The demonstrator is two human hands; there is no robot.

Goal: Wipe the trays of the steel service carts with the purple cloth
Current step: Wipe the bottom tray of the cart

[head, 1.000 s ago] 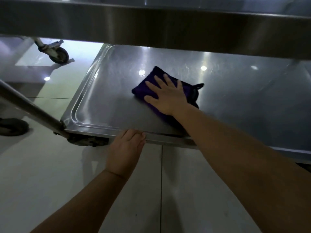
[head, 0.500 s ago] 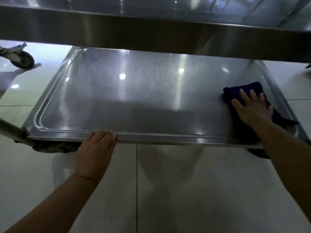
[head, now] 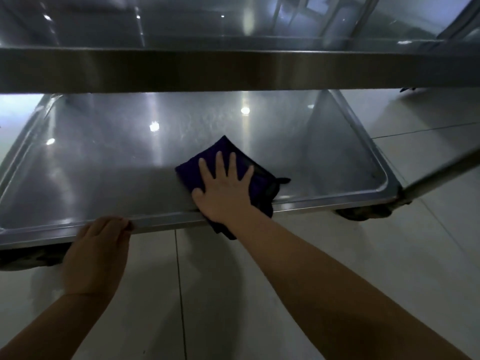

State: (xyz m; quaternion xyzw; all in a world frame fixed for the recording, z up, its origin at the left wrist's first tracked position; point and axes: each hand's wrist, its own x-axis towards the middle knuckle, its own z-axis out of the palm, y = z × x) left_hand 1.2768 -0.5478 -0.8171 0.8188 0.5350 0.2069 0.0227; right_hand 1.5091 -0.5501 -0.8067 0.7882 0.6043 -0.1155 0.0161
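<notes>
The purple cloth is dark, folded into a rough square, lying on the lower tray at its near edge, right of the middle, one corner hanging over the rim. The right hand presses it flat, fingers spread and straight. The left hand curls over the tray's near rim towards the left corner. The upper tray spans overhead. Glossy pale floor tiles lie below.
</notes>
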